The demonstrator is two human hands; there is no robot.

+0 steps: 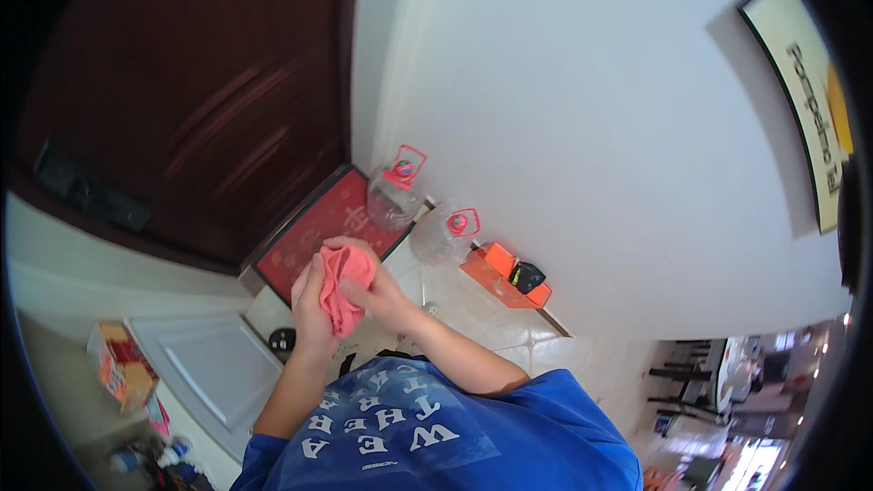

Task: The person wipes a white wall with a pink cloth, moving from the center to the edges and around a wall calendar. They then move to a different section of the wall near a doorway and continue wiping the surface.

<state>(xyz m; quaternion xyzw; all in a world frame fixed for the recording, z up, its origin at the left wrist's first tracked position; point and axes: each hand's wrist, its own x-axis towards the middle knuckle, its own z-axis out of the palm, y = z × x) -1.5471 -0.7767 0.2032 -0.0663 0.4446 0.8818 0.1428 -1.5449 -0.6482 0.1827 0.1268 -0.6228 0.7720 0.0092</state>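
Observation:
A crumpled pink cloth is bunched between my two hands, in front of my blue shirt. My left hand grips its left side, with the thumb pointing up along the folds. From the other side my right hand holds it, the thumb pressed on the cloth and the fingers behind its upper edge. Parts of the fingers are hidden by the cloth. Below the hands lies a red doormat with a dark border, in front of a dark brown door.
Two clear plastic bottles with red handles stand by the white wall. Beside them is an orange box with a black bag on it. A white cabinet stands at left, a dining table at far right.

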